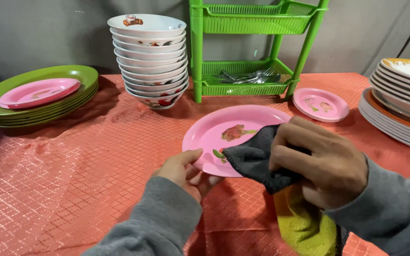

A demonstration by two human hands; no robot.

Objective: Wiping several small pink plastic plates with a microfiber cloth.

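Orange-clothed table (pixel 72 166) bears stacked bowls (pixel 150 61), plates (pixel 39 95), green rack (pixel 247 52).

- Left hand (pixel 186 171) grips the near rim of a pink plate (pixel 224 130), tilted above the desk (pixel 72 180).
- Right hand (pixel 321 163) presses a dark grey cloth (pixel 252 159) onto the plate.
- Stacked white bowls (pixel 149 59) and a green rack (pixel 247 52) stand behind.
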